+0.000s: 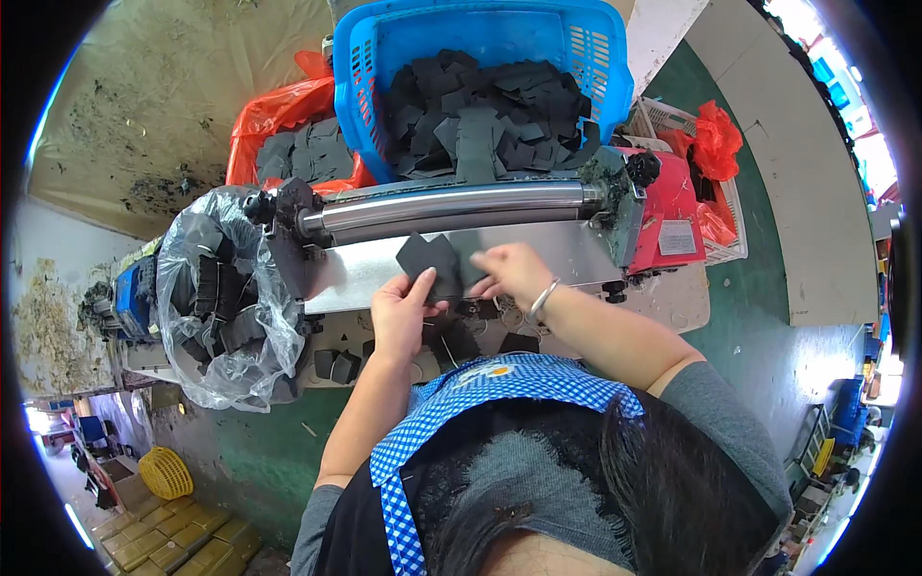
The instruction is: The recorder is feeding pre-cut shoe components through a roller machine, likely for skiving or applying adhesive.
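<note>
My left hand point(399, 312) is closed on a small stack of dark grey sheet pieces point(429, 261), with the thumb pressed on top. Just right of the stack is my right hand point(516, 276), a bracelet on its wrist. Its fingers are bent toward a blurred dark piece point(468, 266); whether they grip that piece I cannot tell. Both hands are over the flat metal plate point(567, 252) of a roller machine. Behind the plate runs a shiny steel roller point(451, 209). A strip of dark pieces point(476, 144) rises from behind the roller toward a blue basket point(600, 77).
The basket holds many dark pieces point(432, 96). Left of it is a red bag point(245, 134) of similar pieces. A clear plastic bag point(230, 384) with dark bundles hangs at the left. Red machine housing point(667, 206) stands right; loose pieces point(336, 365) lie below the plate.
</note>
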Tool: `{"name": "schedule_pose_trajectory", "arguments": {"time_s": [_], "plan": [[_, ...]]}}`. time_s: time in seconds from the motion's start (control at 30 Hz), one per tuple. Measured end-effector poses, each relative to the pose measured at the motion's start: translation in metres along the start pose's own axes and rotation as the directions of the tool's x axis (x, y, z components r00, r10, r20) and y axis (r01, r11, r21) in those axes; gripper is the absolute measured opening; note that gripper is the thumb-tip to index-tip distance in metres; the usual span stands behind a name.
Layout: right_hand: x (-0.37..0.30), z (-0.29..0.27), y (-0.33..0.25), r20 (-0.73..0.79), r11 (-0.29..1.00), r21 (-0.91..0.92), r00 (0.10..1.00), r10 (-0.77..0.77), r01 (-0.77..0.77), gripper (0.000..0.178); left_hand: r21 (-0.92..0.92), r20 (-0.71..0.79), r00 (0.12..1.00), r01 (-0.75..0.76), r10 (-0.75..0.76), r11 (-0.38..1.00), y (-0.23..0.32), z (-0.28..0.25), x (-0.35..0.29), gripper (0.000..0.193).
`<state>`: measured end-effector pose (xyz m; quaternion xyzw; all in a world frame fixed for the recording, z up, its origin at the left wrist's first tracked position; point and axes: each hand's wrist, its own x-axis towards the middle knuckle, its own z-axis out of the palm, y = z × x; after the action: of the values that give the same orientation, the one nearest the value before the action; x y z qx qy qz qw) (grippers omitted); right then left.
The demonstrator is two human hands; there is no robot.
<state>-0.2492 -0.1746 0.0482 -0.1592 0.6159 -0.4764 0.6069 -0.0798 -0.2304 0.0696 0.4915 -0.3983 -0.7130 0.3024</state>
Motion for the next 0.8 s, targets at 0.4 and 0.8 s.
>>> {"name": "schedule_pose_trajectory", "arguments": {"time_s": [0.4, 0.8], "plan": [[-0.004, 0.004, 0.001, 0.025, 1.0, -0.022, 1.0, -0.011, 0.011, 0.025, -0.014, 0.072, 0.997, 0.033, -0.032, 0.999, -0.009, -0.001, 0.005, 0.021], [0.004, -0.003, 0.002, 0.031, 1.0, -0.021, 1.0, 0.003, -0.002, 0.026, 0.06, 0.021, 0.997, -0.069, 0.068, 0.996, -0.013, -0.005, 0.01, 0.022]]}}
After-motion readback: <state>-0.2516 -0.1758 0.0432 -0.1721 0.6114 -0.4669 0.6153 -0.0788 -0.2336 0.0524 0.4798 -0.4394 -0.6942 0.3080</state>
